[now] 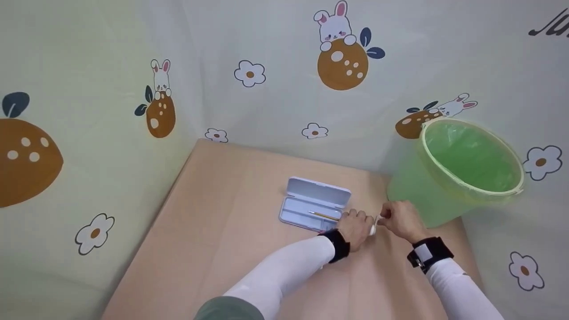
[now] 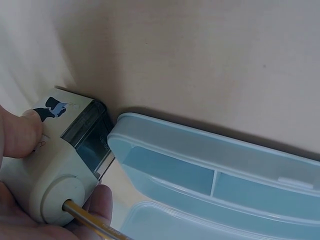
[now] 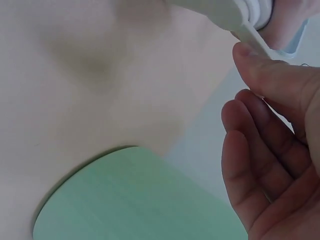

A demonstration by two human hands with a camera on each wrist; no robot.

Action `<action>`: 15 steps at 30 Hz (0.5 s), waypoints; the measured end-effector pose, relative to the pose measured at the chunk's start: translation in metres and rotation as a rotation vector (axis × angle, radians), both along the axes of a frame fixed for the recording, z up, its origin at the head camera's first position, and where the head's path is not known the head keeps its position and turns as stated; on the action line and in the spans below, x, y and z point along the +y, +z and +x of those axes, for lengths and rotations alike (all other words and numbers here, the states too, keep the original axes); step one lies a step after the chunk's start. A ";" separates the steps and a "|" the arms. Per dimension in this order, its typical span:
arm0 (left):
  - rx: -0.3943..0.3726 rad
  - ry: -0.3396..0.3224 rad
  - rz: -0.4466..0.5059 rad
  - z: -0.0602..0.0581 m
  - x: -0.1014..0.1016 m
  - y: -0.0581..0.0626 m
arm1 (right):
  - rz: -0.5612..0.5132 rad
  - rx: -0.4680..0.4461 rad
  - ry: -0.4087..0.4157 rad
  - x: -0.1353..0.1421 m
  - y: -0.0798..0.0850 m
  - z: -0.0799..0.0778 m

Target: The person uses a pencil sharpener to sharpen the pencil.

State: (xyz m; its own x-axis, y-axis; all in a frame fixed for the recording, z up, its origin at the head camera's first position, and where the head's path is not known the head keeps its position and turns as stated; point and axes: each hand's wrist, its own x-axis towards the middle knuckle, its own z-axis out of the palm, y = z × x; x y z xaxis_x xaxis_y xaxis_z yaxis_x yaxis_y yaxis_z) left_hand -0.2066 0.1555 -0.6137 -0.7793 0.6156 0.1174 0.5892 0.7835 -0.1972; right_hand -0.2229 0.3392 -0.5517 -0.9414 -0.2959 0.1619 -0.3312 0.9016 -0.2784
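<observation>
My left hand point(image 1: 354, 226) grips a white pencil sharpener point(image 2: 60, 165) with a dark clear-windowed drawer and a small animal print. A yellow pencil point(image 2: 90, 220) is stuck into the round hole at its front. On the sharpener's other side, my right hand point(image 1: 402, 218) pinches the thin white crank handle point(image 3: 256, 42) by thumb and forefinger, the other fingers loosely curled. Beside the left hand lies a light blue pencil case point(image 1: 295, 218), its lid point(image 1: 318, 191) raised; the left wrist view shows its divided compartments. In the head view the left hand hides most of the sharpener.
A pale green bucket point(image 1: 426, 182) with a liner inside stands at the right, close beyond the right hand. The peach tabletop point(image 1: 222, 200) meets a cloth wall point(image 1: 275, 102) printed with rabbits and flowers at the back and left.
</observation>
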 end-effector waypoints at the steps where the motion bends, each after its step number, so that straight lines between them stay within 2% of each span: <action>1: 0.001 0.001 0.001 0.000 0.000 0.000 | 0.005 0.005 -0.010 0.000 -0.003 -0.001; 9: 0.007 0.018 -0.005 0.001 0.003 -0.001 | 0.001 0.053 -0.065 -0.003 -0.031 -0.003; 15: 0.013 0.022 0.010 0.000 0.002 -0.002 | -0.012 0.040 -0.108 -0.005 -0.053 -0.001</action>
